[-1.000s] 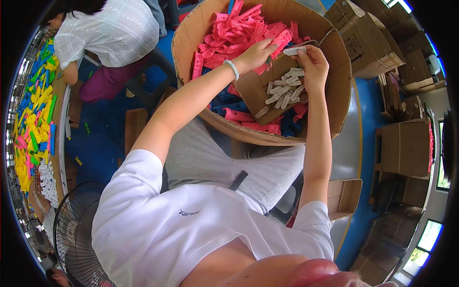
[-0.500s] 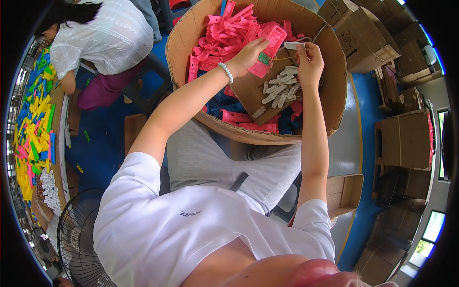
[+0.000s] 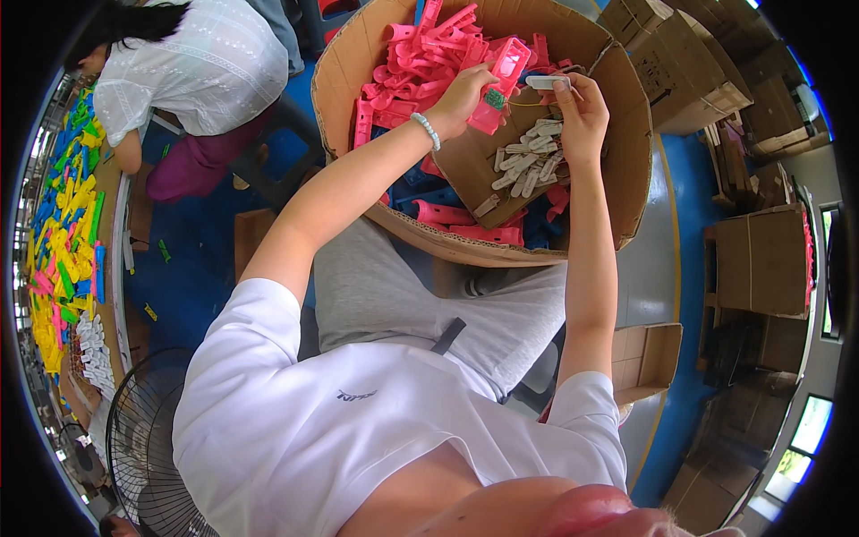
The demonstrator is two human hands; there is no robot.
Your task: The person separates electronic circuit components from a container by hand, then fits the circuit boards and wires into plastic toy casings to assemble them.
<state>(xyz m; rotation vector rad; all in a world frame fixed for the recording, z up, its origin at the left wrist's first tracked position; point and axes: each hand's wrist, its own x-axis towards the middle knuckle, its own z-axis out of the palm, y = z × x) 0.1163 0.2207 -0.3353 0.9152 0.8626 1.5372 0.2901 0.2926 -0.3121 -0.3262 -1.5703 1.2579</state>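
My left hand is closed around a pink plastic casing, held tilted above a big cardboard box. A small green circuit board shows in the casing's lower part. In my right hand, a small white oblong plastic piece is pinched between thumb and fingers, just right of the casing. A thin yellowish wire runs between the casing and the right hand; its ends are hard to make out. Below the hands, several similar white pieces lie on a cardboard sheet inside the box.
Pink plastic parts heap up in the box's far left, with blue parts lower down. At left, a person sits by a table of colourful parts. A fan stands lower left; cardboard cartons line the right.
The pink casing has shifted slightly up and left and turned more upright. The white piece has moved slightly left and up, still in the right hand.
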